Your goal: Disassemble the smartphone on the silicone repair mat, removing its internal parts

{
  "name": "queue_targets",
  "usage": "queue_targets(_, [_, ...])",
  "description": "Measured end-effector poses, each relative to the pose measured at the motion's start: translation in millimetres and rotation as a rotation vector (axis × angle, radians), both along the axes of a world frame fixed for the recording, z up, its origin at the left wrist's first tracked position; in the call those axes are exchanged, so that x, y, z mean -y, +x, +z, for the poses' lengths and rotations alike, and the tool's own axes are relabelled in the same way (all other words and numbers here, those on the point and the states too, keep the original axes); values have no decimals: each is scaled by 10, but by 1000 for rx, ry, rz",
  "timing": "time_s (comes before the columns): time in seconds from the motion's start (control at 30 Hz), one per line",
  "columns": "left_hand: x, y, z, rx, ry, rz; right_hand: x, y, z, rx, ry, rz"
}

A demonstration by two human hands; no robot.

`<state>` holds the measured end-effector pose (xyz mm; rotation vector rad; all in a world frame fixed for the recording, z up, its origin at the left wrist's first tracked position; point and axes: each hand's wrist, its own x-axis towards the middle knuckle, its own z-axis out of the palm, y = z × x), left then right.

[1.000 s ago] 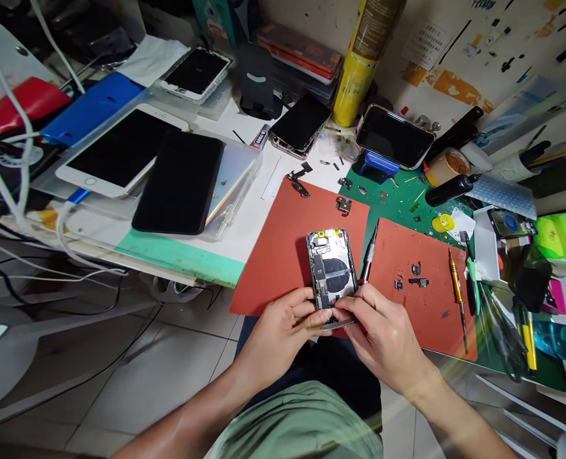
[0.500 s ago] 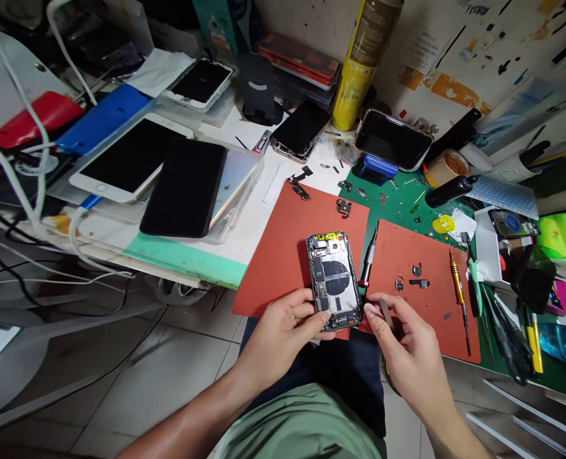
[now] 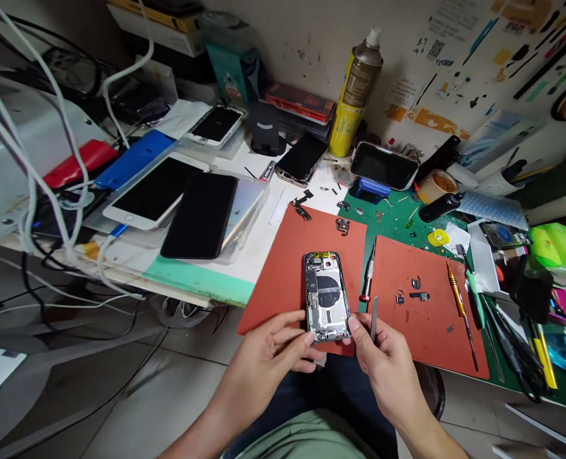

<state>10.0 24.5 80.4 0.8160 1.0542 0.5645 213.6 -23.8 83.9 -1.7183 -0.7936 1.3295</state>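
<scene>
An opened phone housing (image 3: 327, 296), its inner parts bare, lies tilted over the near edge of the left red mat (image 3: 287, 268). My left hand (image 3: 268, 357) grips its lower left corner, thumb on top and fingers beneath. At the lower right corner is the thumb of my right hand (image 3: 383, 357), touching the edge. That hand is also closed around slim metal tweezers (image 3: 374, 319), of which only the flat upper end shows. A red-and-silver screwdriver (image 3: 368, 277) lies just beyond, between the two mats.
Small phone parts (image 3: 419, 295) and a gold screwdriver (image 3: 462, 299) lie on the right red mat (image 3: 392, 255). Several phones, among them a black one (image 3: 199, 217), are at left. A spray can (image 3: 354, 95) stands behind. Pliers (image 3: 510, 344) lie at right.
My right hand has moved left, its thumb now at the housing's lower right corner, and the tweezers point more upright. The housing is tilted differently. The camera view has shifted, showing more wall.
</scene>
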Motion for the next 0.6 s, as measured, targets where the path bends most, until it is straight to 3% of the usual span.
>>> queue_targets(0.17, [98,-167,-94,-307,491,110,-123,-11,34,199,28,25])
queue_targets(0.37, [64,-216,-164,-520,1076,57,-136,-21,23,405,-18,35])
queue_targets(0.47, [39,-212,-170,-557,1224,-17,-68,-18,54,477,26,22])
queue_targets(0.6, [25,-242,-147,-583,1286,-104,104,26,123,513,48,40])
